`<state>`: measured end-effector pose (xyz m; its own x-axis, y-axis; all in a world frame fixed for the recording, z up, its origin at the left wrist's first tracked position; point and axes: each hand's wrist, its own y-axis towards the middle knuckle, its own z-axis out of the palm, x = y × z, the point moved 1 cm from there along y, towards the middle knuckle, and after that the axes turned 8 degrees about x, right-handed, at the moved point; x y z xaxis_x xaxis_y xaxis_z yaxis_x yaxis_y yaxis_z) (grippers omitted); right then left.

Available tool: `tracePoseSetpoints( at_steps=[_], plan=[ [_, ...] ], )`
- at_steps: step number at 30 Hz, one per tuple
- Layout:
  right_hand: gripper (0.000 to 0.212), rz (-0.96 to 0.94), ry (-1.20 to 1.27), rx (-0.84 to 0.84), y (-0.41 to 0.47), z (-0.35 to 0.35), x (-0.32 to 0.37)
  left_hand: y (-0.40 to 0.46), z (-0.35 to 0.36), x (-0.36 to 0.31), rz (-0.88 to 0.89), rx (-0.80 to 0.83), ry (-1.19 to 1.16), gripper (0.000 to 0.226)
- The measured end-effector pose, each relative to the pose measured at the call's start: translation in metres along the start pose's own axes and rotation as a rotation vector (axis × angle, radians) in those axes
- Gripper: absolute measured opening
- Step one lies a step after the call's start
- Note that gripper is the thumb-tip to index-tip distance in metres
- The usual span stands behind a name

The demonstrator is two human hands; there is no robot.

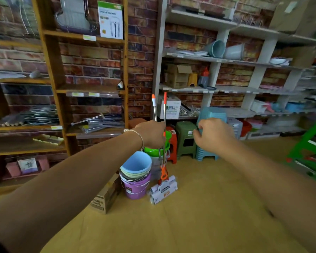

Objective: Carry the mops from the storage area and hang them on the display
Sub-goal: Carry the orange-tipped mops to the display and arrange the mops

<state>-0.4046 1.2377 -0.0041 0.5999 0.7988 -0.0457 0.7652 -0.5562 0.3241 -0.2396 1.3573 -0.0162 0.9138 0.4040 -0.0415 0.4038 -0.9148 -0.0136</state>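
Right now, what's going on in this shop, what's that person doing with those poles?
A person's left hand grips two mops by their metal handles, holding them upright with the wrapped mop heads resting on the floor beside a stack of buckets. The right hand hovers nearby, fingers loosely curled, holding nothing. Plastic stools and stocked shelves stand behind. The mops are not yet hung.

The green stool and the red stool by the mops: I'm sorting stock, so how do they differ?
The green stool is dark green and shows in full; the red stool is orange-red, narrower in view and partly hidden behind the green basins. The green stool stands right of the red one. Both are plastic and stand upright on the floor.
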Motion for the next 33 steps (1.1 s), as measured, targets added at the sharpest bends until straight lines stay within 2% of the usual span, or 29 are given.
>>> tracePoseSetpoints(
  at_steps=[7, 25, 29, 33],
  plan=[
    [0.033, 0.044, -0.013, 0.007, 0.064, 0.03, -0.021, 0.078, 0.003, 0.007, 0.073, -0.028, 0.027, 0.033],
    [0.038, 0.19, -0.021, 0.022, 0.28, 0.108, -0.048, 0.329, 0.003, 0.086, 0.221, 0.006, 0.099, 0.033],
    [0.036, 0.207, 0.004, 0.026, 0.312, 0.132, -0.065, 0.373, 0.017, 0.089, 0.245, 0.03, 0.094, 0.016],
    [0.036, 0.187, 0.023, 0.047, 0.342, 0.161, -0.09, 0.42, 0.03, 0.085, 0.243, 0.06, 0.095, 0.016]
  ],
)
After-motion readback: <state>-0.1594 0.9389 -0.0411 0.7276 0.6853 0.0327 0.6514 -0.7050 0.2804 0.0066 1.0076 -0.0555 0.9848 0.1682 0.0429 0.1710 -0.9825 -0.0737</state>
